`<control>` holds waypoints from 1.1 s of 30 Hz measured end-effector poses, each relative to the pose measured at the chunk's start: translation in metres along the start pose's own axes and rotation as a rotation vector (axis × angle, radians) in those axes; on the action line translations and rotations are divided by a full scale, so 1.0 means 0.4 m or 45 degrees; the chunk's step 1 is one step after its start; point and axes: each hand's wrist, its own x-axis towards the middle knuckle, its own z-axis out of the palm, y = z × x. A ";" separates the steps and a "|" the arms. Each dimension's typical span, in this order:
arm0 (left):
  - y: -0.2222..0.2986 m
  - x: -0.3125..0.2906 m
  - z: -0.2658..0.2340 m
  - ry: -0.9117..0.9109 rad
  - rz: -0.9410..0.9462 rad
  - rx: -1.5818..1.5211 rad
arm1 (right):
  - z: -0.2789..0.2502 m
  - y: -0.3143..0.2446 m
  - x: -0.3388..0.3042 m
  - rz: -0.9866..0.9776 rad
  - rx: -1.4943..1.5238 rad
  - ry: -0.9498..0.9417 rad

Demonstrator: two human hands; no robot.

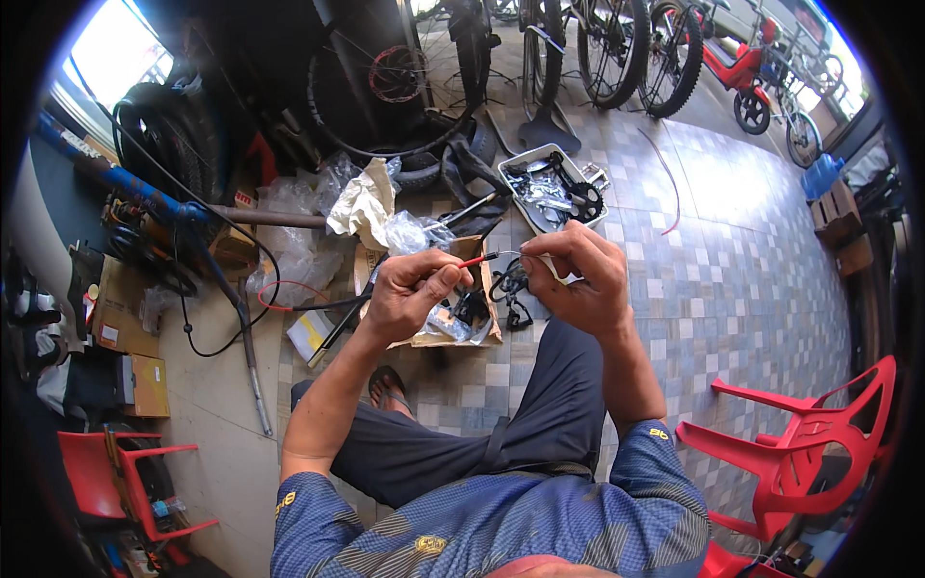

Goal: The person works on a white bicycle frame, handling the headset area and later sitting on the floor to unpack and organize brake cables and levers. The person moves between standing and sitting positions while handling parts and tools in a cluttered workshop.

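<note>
My left hand (412,297) is closed round a red cable housing (476,261) in front of my chest, its black-tipped end sticking out to the right. From that tip a thin pale wire (510,252) runs across to my right hand (581,273), whose thumb and forefinger pinch it. A red and black length of cable (299,306) loops out to the left of my left hand. Below both hands, on the floor, an open cardboard box (493,334) holds small parts and clear plastic bags. Part of the box is hidden behind my left hand.
Beyond the box lies a white tray (508,183) of metal bike parts. Several bicycles (617,58) stand at the back. A blue bike frame (125,173) is at the left. Red plastic chairs (800,453) flank me. A loose thin cable (672,183) lies on the tiles.
</note>
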 end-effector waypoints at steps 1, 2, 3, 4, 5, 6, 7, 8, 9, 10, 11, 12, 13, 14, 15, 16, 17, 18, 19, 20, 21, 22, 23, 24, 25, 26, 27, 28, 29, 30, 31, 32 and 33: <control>-0.002 0.001 0.002 0.003 0.015 0.009 | -0.006 0.001 -0.001 0.001 -0.009 -0.016; -0.003 0.001 0.003 0.009 0.030 0.020 | -0.009 0.001 -0.001 0.000 -0.016 -0.033; -0.001 0.000 0.001 0.000 0.008 0.033 | -0.012 0.001 0.001 0.005 -0.012 -0.057; 0.002 -0.001 -0.004 -0.010 -0.015 0.046 | -0.014 0.000 0.005 0.009 -0.009 -0.082; 0.004 -0.002 -0.005 -0.019 -0.038 0.059 | -0.018 -0.003 0.008 0.014 -0.005 -0.105; 0.003 -0.003 -0.004 -0.026 -0.019 0.101 | -0.018 -0.011 0.014 0.044 0.015 -0.130; 0.001 -0.003 -0.004 -0.032 -0.001 0.143 | -0.016 -0.022 0.024 0.074 0.035 -0.155; 0.003 -0.002 -0.002 -0.038 0.016 0.183 | -0.016 -0.028 0.030 0.105 0.056 -0.180; 0.008 -0.002 -0.001 -0.042 0.039 0.243 | -0.019 -0.029 0.034 0.123 0.049 -0.232; 0.016 -0.001 -0.001 -0.046 0.061 0.303 | -0.022 -0.028 0.038 0.141 0.044 -0.283; 0.022 0.002 0.001 -0.051 0.085 0.358 | -0.026 -0.026 0.039 0.159 0.033 -0.336; 0.023 0.004 0.001 -0.048 0.110 0.406 | -0.030 -0.018 0.037 0.177 0.035 -0.364; 0.023 0.006 0.000 -0.045 0.134 0.454 | -0.033 -0.008 0.031 0.195 0.038 -0.393; 0.024 0.006 -0.001 -0.040 0.158 0.502 | -0.034 -0.003 0.027 0.211 0.042 -0.423; 0.026 0.007 -0.002 -0.036 0.179 0.563 | -0.033 -0.004 0.026 0.251 0.032 -0.440; 0.028 0.007 -0.004 -0.032 0.200 0.624 | -0.033 -0.005 0.025 0.291 0.023 -0.457; 0.031 0.008 -0.004 -0.030 0.221 0.684 | -0.033 -0.006 0.024 0.332 0.013 -0.472; 0.036 0.010 -0.002 -0.018 0.262 0.777 | -0.030 -0.009 0.024 0.299 -0.050 -0.466; 0.044 0.012 0.002 -0.006 0.304 0.870 | -0.024 -0.013 0.026 0.265 -0.113 -0.460; 0.051 0.013 0.005 0.004 0.345 0.963 | -0.019 -0.017 0.025 0.233 -0.176 -0.453; 0.058 0.012 0.006 0.003 0.334 1.015 | -0.009 -0.014 0.020 0.168 -0.257 -0.427; 0.064 0.011 0.007 0.001 0.323 1.066 | 0.004 -0.006 0.010 0.103 -0.337 -0.401; 0.068 0.008 0.005 0.003 0.313 1.121 | 0.014 0.000 0.004 0.033 -0.415 -0.376; 0.064 0.006 0.001 0.016 0.316 1.100 | 0.013 0.009 0.000 0.096 -0.380 -0.293; 0.059 0.004 -0.005 0.030 0.319 1.079 | 0.004 0.022 -0.003 0.158 -0.345 -0.210; 0.055 0.005 -0.010 0.043 0.326 1.054 | -0.012 0.035 -0.003 0.221 -0.315 -0.126; 0.055 0.005 -0.016 0.049 0.313 1.047 | -0.035 0.050 0.001 0.321 -0.251 0.030; 0.057 0.004 -0.023 0.055 0.301 1.039 | -0.062 0.056 0.007 0.396 -0.237 0.150; 0.059 0.007 -0.027 0.057 0.292 1.030 | -0.083 0.067 0.007 0.519 -0.066 0.269; 0.056 0.008 -0.029 0.068 0.318 0.998 | -0.106 0.098 -0.003 0.555 -0.008 0.321; 0.050 0.010 -0.031 0.079 0.344 0.965 | -0.130 0.128 -0.015 0.555 0.177 0.324; 0.045 0.011 -0.031 0.087 0.366 0.932 | -0.139 0.137 -0.017 0.559 0.363 0.327; 0.044 0.011 -0.031 0.084 0.359 0.942 | -0.139 0.143 -0.024 0.628 0.320 0.320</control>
